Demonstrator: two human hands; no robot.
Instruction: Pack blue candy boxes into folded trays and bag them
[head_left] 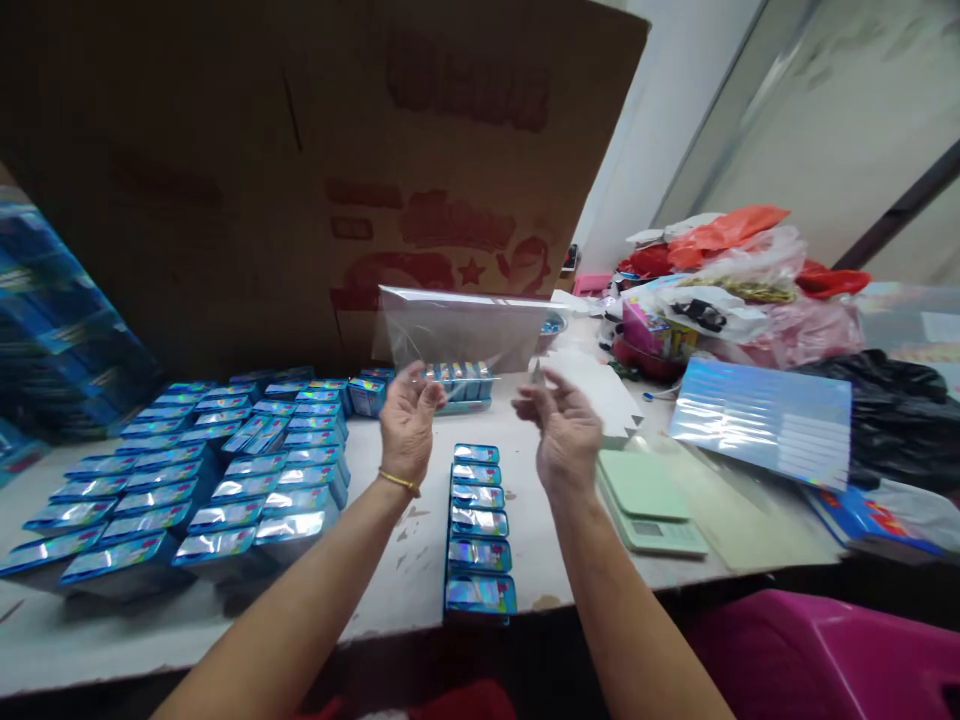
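A clear plastic bag (469, 330) is stretched upright over the table, its pale upper edge towards the big carton. My left hand (409, 410) is closed, pinching the bag near its lower left side. At the bag's right side my right hand (562, 420) is closed too, thumb and fingertips pressed together on what looks like its edge. Through the film shows a short row of small blue boxes (465, 384). Between my forearms, a column of shiny blue boxes (478, 522) runs towards the table's front edge.
Many blue boxes (247, 470) stand in rows at left, before a large cardboard carton (300, 200). A pale green scale (649, 495), a shiny sheet (761, 415) and piled plastic bags (742, 270) occupy the right. A magenta stool (817, 650) stands below the table edge.
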